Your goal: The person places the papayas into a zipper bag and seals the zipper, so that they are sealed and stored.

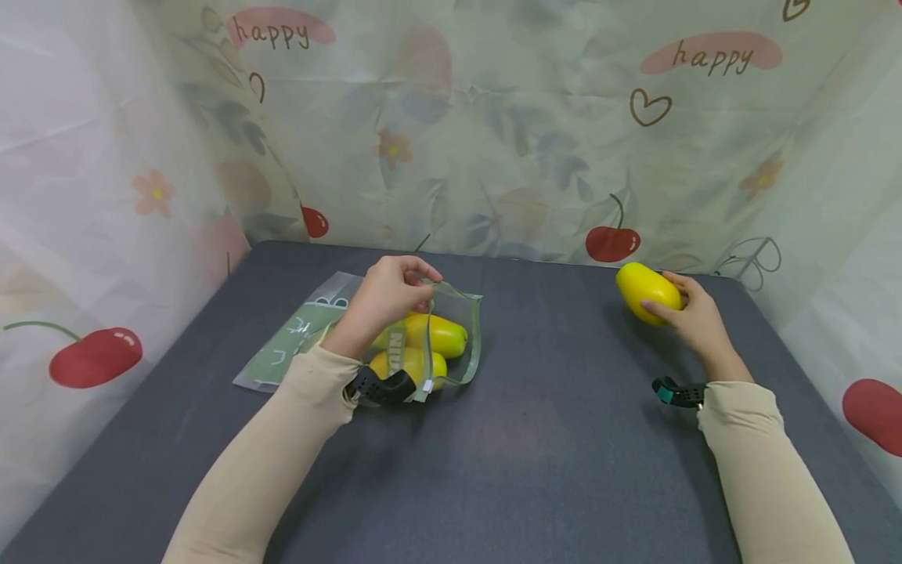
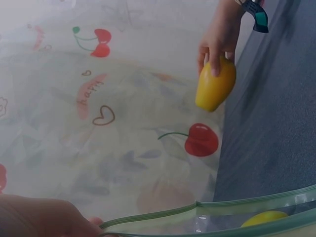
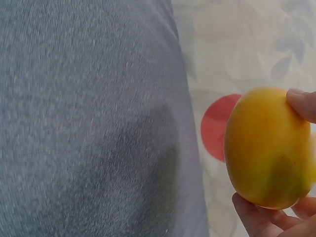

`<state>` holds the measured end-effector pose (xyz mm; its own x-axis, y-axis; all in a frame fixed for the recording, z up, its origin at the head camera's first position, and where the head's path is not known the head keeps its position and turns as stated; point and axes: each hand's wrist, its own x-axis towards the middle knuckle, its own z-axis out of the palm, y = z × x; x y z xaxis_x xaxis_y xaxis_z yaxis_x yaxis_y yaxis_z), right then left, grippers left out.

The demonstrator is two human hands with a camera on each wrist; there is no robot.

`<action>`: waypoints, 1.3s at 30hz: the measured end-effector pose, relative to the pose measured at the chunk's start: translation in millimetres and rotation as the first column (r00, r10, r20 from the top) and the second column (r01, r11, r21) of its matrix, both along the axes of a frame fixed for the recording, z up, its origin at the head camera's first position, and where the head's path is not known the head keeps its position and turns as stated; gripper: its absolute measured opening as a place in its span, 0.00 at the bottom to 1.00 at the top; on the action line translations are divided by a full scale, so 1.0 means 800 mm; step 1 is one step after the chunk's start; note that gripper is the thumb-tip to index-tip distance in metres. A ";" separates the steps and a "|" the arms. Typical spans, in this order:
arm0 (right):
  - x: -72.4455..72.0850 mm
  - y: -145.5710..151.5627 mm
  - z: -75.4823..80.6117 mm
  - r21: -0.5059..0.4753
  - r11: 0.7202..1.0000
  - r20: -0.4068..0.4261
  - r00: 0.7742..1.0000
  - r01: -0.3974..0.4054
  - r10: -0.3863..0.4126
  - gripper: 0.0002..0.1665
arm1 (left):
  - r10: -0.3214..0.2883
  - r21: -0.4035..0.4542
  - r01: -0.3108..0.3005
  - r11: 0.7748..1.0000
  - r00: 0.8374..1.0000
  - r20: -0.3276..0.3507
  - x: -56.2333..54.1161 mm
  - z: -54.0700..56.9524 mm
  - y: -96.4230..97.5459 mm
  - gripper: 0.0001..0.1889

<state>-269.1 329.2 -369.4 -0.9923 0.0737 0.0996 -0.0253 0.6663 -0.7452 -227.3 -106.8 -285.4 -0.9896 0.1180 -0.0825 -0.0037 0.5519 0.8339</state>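
one yellow fruit (image 1: 647, 293) is at the frame's right, gripped by the right hand (image 1: 696, 321); left of centre, the left hand (image 1: 389, 294) pinches the clear bag (image 1: 476, 345) by its rim, best held wide and steady.

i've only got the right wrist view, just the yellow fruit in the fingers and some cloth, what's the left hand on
Observer: The left hand holds the rim of a clear, green-edged bag.
Operator: ok is there anything inside that bag
Observer: Yes, in the head view at least two yellow fruits show through its clear side.
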 end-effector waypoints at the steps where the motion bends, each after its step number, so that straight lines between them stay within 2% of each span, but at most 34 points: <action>1: 0.001 -0.002 0.001 0.000 1.000 -0.004 1.000 -0.003 0.003 0.50 | 0.000 0.001 0.000 1.000 1.000 0.000 0.000 0.000 0.000 0.12; 20: 0.015 -0.040 0.028 -0.055 0.998 -0.023 1.000 -0.022 0.021 0.50 | -0.008 0.006 0.008 1.000 1.000 -0.002 0.000 0.000 0.000 0.13; 25: 0.022 -0.055 0.035 -0.065 0.996 -0.023 0.998 -0.054 0.053 0.49 | -0.006 0.003 0.006 1.000 1.000 -0.009 -0.001 0.000 0.000 0.13; 39: 0.042 -0.090 0.050 -0.008 0.986 -0.102 0.981 -0.166 0.165 0.45 | -0.013 -0.003 0.013 1.000 1.000 -0.005 0.000 -0.001 0.002 0.13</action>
<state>-235.6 257.6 -329.3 -0.9758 -0.0884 0.2002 -0.2100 0.6346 -0.7437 -227.4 -105.6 -285.8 -0.9883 0.1309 -0.0783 0.0075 0.5545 0.8321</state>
